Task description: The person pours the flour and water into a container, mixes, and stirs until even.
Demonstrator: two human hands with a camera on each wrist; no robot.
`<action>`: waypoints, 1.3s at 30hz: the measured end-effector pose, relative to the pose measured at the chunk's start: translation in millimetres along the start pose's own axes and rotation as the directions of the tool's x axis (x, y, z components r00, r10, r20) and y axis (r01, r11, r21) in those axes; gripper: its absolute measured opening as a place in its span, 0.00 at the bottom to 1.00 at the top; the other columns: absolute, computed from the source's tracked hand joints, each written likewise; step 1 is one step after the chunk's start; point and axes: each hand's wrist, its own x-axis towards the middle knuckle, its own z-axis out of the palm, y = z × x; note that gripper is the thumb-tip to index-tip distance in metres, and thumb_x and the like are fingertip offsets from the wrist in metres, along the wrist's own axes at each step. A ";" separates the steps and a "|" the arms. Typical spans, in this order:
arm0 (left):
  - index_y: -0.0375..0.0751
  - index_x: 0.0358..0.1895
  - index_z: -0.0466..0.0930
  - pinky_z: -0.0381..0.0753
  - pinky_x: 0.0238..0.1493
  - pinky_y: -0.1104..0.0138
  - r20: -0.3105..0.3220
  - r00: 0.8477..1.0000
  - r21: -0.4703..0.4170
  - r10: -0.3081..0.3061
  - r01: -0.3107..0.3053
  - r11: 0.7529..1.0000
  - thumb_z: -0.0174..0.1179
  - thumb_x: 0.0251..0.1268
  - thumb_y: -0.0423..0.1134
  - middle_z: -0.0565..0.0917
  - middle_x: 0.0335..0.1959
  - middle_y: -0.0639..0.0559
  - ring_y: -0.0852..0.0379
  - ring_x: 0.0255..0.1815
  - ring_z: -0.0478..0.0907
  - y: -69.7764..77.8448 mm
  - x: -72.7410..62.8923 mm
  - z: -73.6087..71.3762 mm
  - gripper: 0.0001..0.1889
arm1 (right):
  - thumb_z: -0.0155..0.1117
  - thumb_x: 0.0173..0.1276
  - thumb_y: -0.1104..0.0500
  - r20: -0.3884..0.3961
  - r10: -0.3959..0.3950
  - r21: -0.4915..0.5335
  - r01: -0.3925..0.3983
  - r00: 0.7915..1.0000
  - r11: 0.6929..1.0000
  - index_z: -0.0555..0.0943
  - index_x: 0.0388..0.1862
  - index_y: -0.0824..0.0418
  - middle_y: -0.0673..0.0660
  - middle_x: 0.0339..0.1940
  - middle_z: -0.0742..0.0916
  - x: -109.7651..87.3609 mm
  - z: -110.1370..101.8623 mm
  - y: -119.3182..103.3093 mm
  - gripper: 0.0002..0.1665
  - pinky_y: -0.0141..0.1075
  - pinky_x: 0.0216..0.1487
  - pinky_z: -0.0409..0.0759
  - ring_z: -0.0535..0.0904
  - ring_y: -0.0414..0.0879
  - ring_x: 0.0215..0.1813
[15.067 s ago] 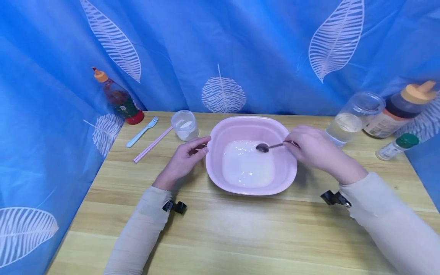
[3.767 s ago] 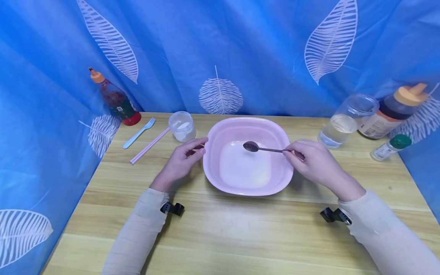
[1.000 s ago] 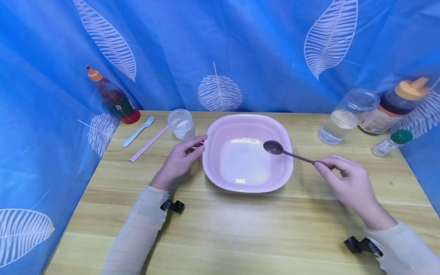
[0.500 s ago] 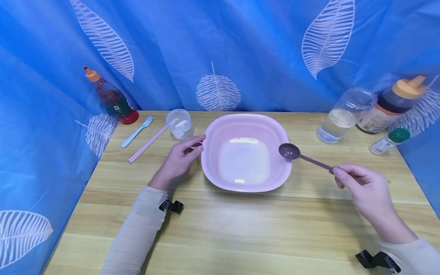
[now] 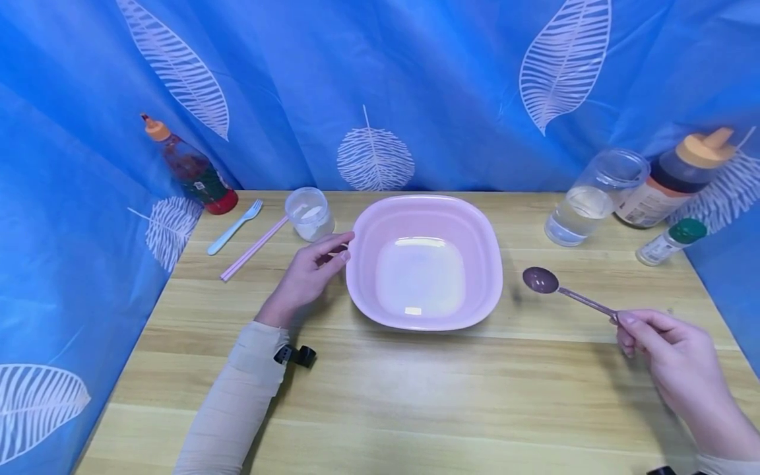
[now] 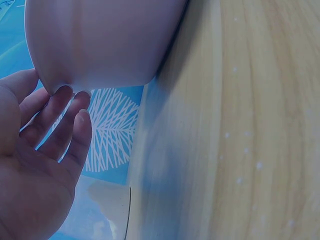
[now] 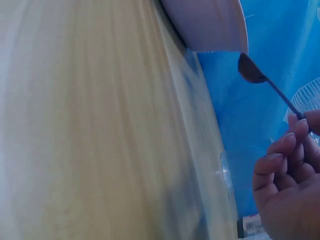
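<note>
A pink basin (image 5: 483, 290) stands on the table, holding a pale, shiny liquid (image 5: 420, 280). At its left side my left hand (image 5: 309, 274) touches the rim; in the left wrist view, the fingers (image 6: 62, 107) are loosely bent with their tips against the rim. My right hand (image 5: 677, 356) pinches the end of a dark brown spoon (image 5: 584, 300) between thumb and fingers. The spoon's bowl, hollow side up, hovers over the table right of the basin, clear of the rim. Seen from the right wrist, the spoon (image 7: 281, 95) slants up and away from the hand.
Left of the basin are a clear jar (image 5: 310, 214) of white stuff, pink chopsticks (image 5: 254, 249), a light blue fork (image 5: 234, 227) and a red sauce bottle (image 5: 198, 168). At right stand a pitcher (image 5: 582, 208) of clear liquid, a dark sauce bottle (image 5: 667, 185) and a green-capped shaker (image 5: 671, 243).
My right hand has drawn the spoon out from over the basin, right and towards me. The rippled liquid has become smooth. My left hand stays at the rim.
</note>
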 end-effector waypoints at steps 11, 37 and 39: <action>0.47 0.77 0.77 0.81 0.67 0.52 0.003 1.000 0.007 0.011 -0.011 1.000 0.59 0.85 0.43 0.79 0.75 0.47 0.46 0.68 0.80 2.2 -0.1 -0.1 0.23 | 0.61 0.85 0.56 0.038 0.311 -0.394 -0.272 0.949 0.878 0.92 0.39 0.44 0.46 0.27 0.85 -1.1 -7.2 14.0 0.15 0.33 0.26 0.80 0.78 0.39 0.28; 0.51 0.78 0.77 0.81 0.69 0.51 0.009 1.000 0.029 0.006 -0.006 1.000 0.58 0.85 0.47 0.79 0.75 0.50 0.47 0.69 0.79 2.3 -0.5 -2.9 0.24 | 0.47 0.90 0.42 0.075 0.460 -0.751 -0.253 0.885 0.610 0.84 0.51 0.72 0.52 0.26 0.84 5.4 -9.5 -0.8 0.34 0.39 0.24 0.81 0.78 0.44 0.22; 0.50 0.78 0.77 0.81 0.69 0.50 0.015 1.000 0.025 0.003 -0.004 1.000 0.59 0.85 0.46 0.79 0.75 0.49 0.47 0.69 0.80 2.4 -1.2 -2.8 0.24 | 0.46 0.90 0.42 0.074 0.456 -0.764 -0.243 0.887 0.597 0.83 0.53 0.73 0.52 0.26 0.84 5.0 -10.1 -0.6 0.35 0.39 0.24 0.81 0.79 0.44 0.23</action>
